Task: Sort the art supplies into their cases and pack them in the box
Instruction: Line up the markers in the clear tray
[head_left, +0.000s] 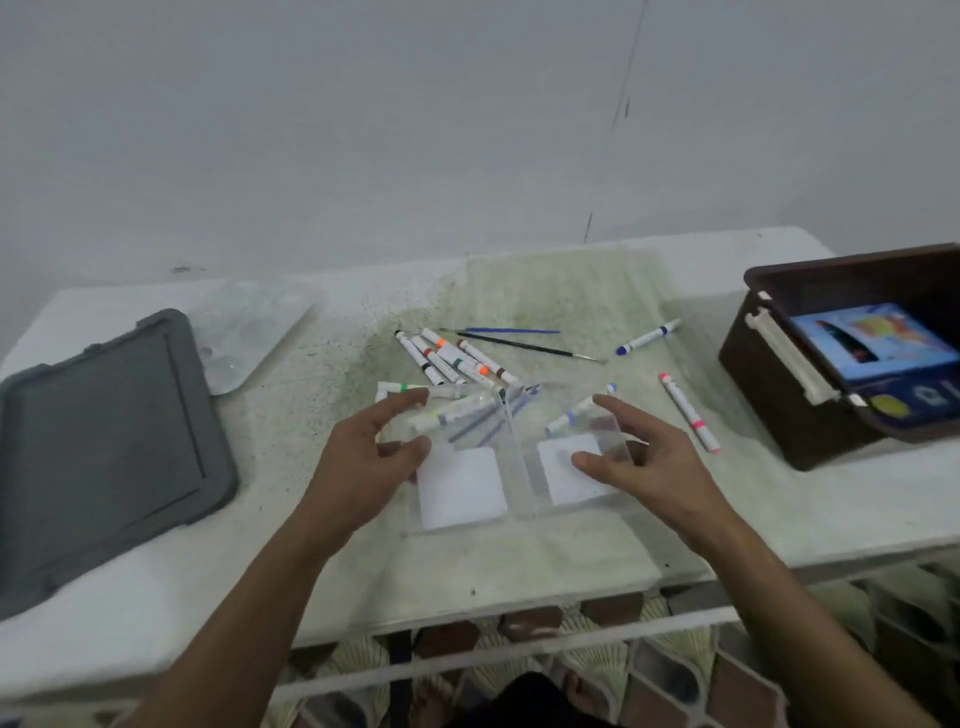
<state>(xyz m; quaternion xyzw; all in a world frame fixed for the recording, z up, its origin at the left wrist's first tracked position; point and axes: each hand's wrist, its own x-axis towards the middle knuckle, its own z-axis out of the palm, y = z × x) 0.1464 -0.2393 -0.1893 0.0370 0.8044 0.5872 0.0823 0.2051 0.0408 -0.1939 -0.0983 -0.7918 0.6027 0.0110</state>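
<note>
While both hands are spreading around the clear case, these are the points where things could slip:

Landmark: the clear plastic case (511, 467) is lying opened flat on the table (519, 571), its two halves side by side, each showing a white label patch.

Left hand: the left hand (363, 467) is curving over the left half, thumb and fingers apart; whether the tips are touching the plastic I cannot tell. It is grasping nothing that I can see.

Right hand: the right hand (649, 462) is curving over the right half in the same loose way, fingers unclenched, contact likewise unclear.

Markers: a pile of markers (452, 358) is lying just beyond the case, a few seemingly inside or under its far edge; a pink-capped marker (688, 410) and a blue-capped marker (647, 338) are lying to the right of the case, apart from it.

Brushes: two thin paintbrushes (524, 343) are lying beyond the pile.

Box: the brown box (763, 384) is sitting well right of the case, tilted, a blue carton (878, 348) already inside.

Other items: a grey lid (104, 441) and a clear palette (244, 332) are lying left of the case.

Risk, closing: folding the halves now is likely trapping markers crosswise in the hinge, so the case is not shutting.

Risk, rolling: nudging the case is likely pushing the round markers away from it.

Risk, sorting: brushes are easily getting mixed in with markers.
</note>
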